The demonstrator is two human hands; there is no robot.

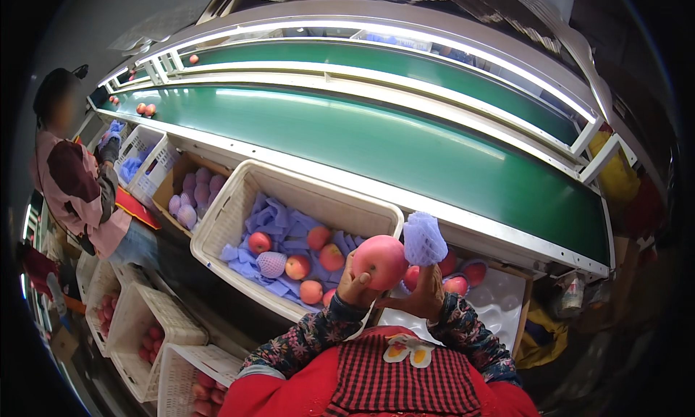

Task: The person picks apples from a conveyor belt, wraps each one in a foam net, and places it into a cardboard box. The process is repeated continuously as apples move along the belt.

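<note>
A: What are the hands doing?

B: The left hand [355, 285] is cupping an apple [380, 261] from below and from the left, fingers curling up around its lower side, so it is closed on the fruit. The right hand [423, 292] is pinching the lower end of a net sleeve [424, 239] between fingers and thumb, closed on it too.

A: Where is the apple sitting, and how is it pointing?

B: It is being held up in front of the chest, above the near edge of a tray [499, 301]. It is round, so there is no clear long axis; the stem end is not showing.

A: And the sleeve?

B: It is standing roughly upright, long axis running up and a little left, with its upper end pressing against the apple's right side.

A: How are the arms lying?

B: Both forearms are coming up from the lower edge in flowered sleeves, bending inward, so the hands are nearly meeting under the apple.

A: What is lying around them?

B: To the left, a basket [232, 214] is holding more apples on a heap of blue sleeves. The tray on the right is carrying a few red apples. Beyond both, a belt [405, 145] is running across, with a second belt behind it. At far left another person [76, 185] is standing beside more baskets.
</note>
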